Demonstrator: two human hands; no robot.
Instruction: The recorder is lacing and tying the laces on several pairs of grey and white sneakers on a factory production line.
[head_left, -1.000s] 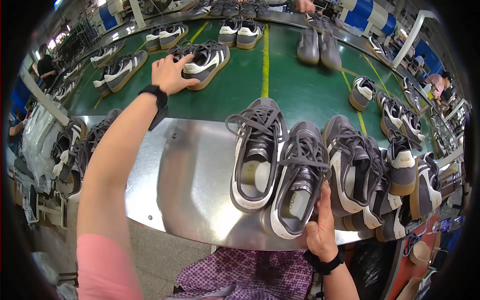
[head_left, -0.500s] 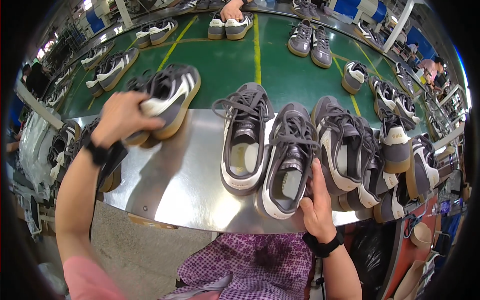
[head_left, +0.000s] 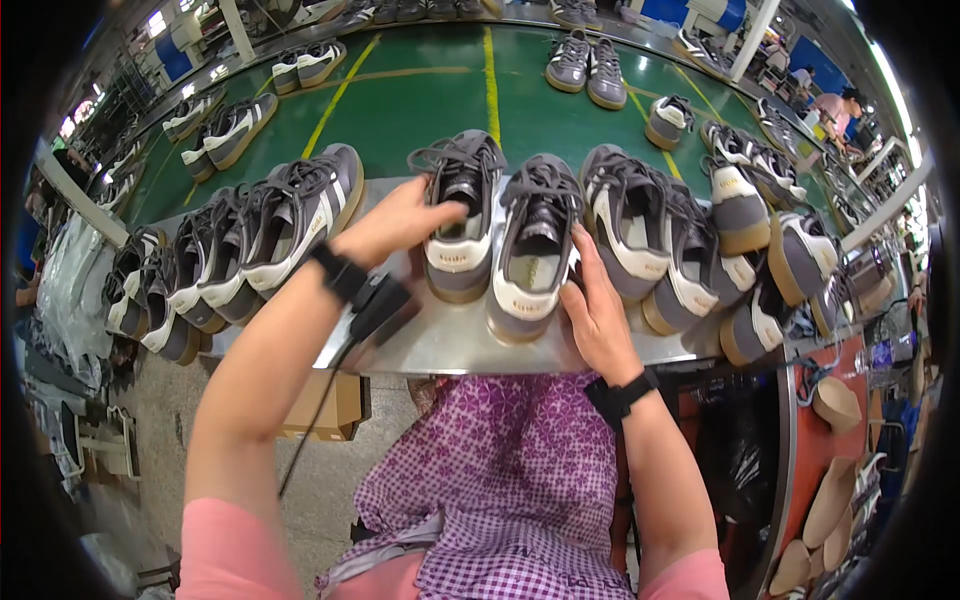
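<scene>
Two grey-and-white sneakers with gum soles stand side by side on the metal ledge before me, toes pointing away. My left hand (head_left: 405, 215) is at the left sneaker (head_left: 458, 262), its thumb over the shoe's opening and its other fingers mostly hidden along the outer side. Beside the right sneaker (head_left: 524, 302) lies my right hand (head_left: 600, 315), fingers stretched along its outer side and thumb apart. A row of similar sneakers (head_left: 290, 240) stands left of my left wrist. More sneakers (head_left: 635, 250) crowd the ledge right of my right hand, some stacked or tilted.
Beyond the metal ledge (head_left: 400, 345) runs a green conveyor belt (head_left: 400, 110) with yellow lines, carrying pairs of sneakers (head_left: 588, 70). A cardboard box (head_left: 330, 405) is below the ledge on the left. Another person (head_left: 835, 110) is far off at right.
My left hand has let go of the sneaker pair at the left and moved right to the middle pair. Another person's hand and the pair it touched are gone from the far belt.
</scene>
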